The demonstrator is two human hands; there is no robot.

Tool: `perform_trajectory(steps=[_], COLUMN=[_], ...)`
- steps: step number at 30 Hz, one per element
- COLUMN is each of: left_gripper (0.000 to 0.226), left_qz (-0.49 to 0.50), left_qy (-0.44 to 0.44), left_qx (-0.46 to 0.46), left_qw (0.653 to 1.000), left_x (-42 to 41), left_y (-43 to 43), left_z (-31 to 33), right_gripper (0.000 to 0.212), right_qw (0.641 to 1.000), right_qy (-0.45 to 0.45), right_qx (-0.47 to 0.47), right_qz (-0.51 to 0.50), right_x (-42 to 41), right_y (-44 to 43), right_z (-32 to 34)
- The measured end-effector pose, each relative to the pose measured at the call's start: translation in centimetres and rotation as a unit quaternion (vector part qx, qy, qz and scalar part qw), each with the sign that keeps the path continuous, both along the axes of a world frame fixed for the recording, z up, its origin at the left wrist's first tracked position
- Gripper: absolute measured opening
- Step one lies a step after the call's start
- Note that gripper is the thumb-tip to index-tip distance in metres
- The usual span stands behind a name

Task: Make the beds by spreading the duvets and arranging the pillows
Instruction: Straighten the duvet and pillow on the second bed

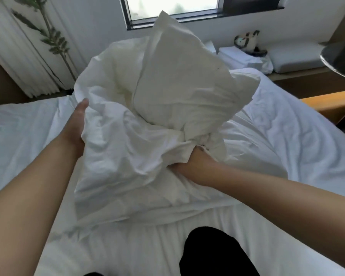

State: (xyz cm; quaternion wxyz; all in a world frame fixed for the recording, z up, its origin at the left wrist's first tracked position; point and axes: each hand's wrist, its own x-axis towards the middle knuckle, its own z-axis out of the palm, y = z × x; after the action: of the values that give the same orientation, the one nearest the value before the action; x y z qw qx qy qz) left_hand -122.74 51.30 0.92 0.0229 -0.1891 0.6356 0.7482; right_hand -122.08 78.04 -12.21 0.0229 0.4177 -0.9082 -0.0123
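Head view, one frame, looking down a bed toward a window.

Item: pillow (pixel 179 76), white case, plump, held up above the bed and tilted, one corner pointing toward the window (pixel 173 8). A second white pillow (pixel 116 140), creased and slack, lies against it on the near left side, its lower edge resting on the bed. No label, tag or writing can be read on either.

Item: right hand (pixel 197 158), closed in a fist around a bunched corner of the raised pillow's case, fingers buried in the cloth, forearm reaching in from the lower right.

Item: left hand (pixel 78 124), flat and open against the left side of the creased pillow, thumb up along the fabric edge, fingers hidden behind the cloth.

Item: bed (pixel 287 136), covered in white wrinkled linen that fills most of the frame; whether the top layer is duvet or sheet cannot be told. A dark clothed knee (pixel 213 253) rests on it at the bottom edge.

Surroundings: white pleated curtain (pixel 22 56) at left with a leafy green plant (pixel 54 40) before it; a wooden ledge (pixel 307 72) at right bearing a flat pillow (pixel 295 58), folded white linen (pixel 245 60) and a small patterned bag (pixel 247 42), blurred, with no legible print.
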Motion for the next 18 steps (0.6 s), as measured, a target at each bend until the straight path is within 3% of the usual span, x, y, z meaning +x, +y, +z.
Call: perform_trajectory(steps=[1, 2, 4, 7, 9, 11, 13, 15, 16, 17, 18], left_gripper=[0.033, 0.028, 0.02, 0.027, 0.033, 0.038, 0.04, 0.04, 0.039, 0.038, 0.036], left_qz=[-0.017, -0.03, -0.058, -0.005, 0.011, 0.018, 0.025, 0.025, 0.031, 0.04, 0.049], left_qy=[-0.013, -0.042, -0.088, -0.111, -0.127, -0.137, -0.137, -0.133, -0.138, -0.143, -0.147], left_qx=[-0.018, -0.062, -0.123, -0.249, -0.307, -0.322, -0.319, -0.301, -0.299, -0.295, -0.29], left_qw=[1.0, 0.997, 0.987, 0.962, 0.943, 0.937, 0.937, 0.944, 0.944, 0.944, 0.944], left_x=[-0.1, 0.0, 0.6, 0.5, 0.6, 0.7, 0.6, 0.6, 0.7, 0.6, 0.7], left_y=[-0.6, -0.9, -0.6, -1.6, -2.2, -2.4, -2.4, -2.5, -2.9, -3.5, -4.1], left_z=[-0.3, -0.3, -0.2, -1.0, -1.5, -2.1, -2.8, -3.4, -3.6, -4.1, -4.3], right_gripper=[0.029, 0.04, 0.045, 0.015, 0.014, 0.015, 0.044, 0.086, 0.096, 0.099, 0.099], right_qw=[0.997, 0.994, 0.991, 0.977, 0.937, 0.853, 0.729, 0.541, 0.459, 0.412, 0.404], right_qy=[0.05, 0.061, 0.116, 0.09, 0.102, 0.058, -0.099, -0.296, -0.333, -0.339, -0.331], right_qx=[-0.014, 0.067, 0.054, -0.161, -0.335, -0.48, -0.571, -0.708, -0.763, -0.795, -0.802], right_qz=[0.054, 0.06, 0.044, 0.107, 0.009, -0.197, -0.366, -0.344, -0.311, -0.289, -0.291], right_x=[0.0, 0.2, 0.5, 1.0, 1.6, 1.0, -1.1, -3.5, -4.8, -5.8, -6.6], right_y=[0.1, 0.3, 1.4, 4.9, 6.6, 7.5, 7.6, 7.1, 6.6, 5.7, 4.7], right_z=[0.3, 1.3, 2.3, 3.0, 4.2, 4.8, 5.3, 6.0, 6.4, 6.9, 7.6])
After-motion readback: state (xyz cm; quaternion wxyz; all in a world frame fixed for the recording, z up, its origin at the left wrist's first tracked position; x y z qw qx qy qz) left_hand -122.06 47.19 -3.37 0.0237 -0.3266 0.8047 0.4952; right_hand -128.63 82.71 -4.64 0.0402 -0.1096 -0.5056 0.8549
